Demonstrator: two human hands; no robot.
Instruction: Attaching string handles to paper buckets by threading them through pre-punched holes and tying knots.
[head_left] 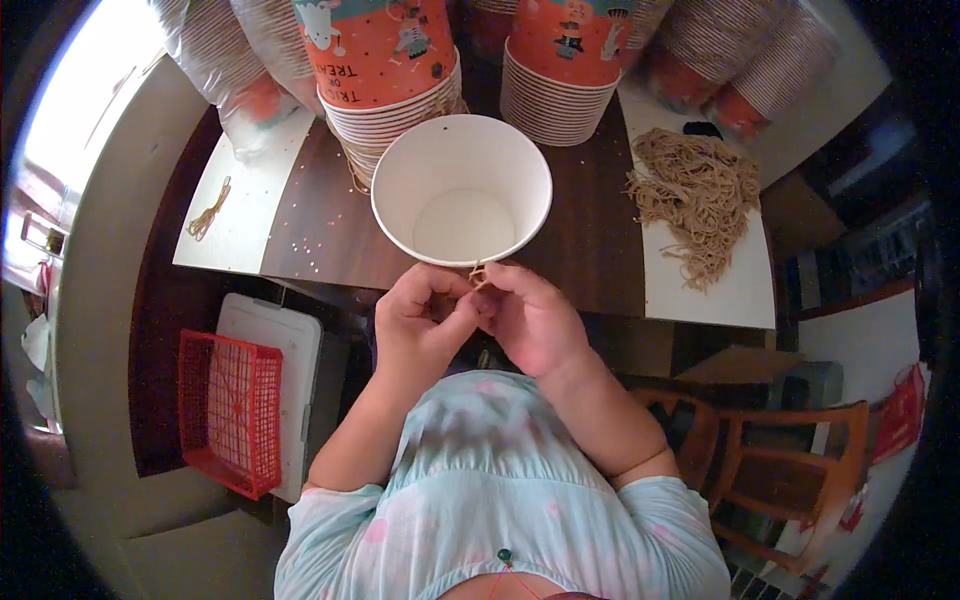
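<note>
A white paper bucket (530, 175) stands on the brown part of the table, its open mouth facing up. At its near rim, my left hand (420, 310) and my right hand (540, 320) meet, fingertips pinched together. Between them is a short bit of tan cord (478, 271), looped or crossed close to the rim. Both hands grip this cord with thumb and forefinger; whether it passes through the bucket's wall cannot be made out. The lower fingers of each hand are curled and partly hidden.
Behind the bucket rise two nested stacks of orange printed buckets, one left (385, 60) and one right (565, 50). A heap of tan cords (695, 195) lies on the right; a small cord bundle (208, 212) lies left. Bagged stacks (210, 50) stand farther back. Below left is a red basket (230, 410).
</note>
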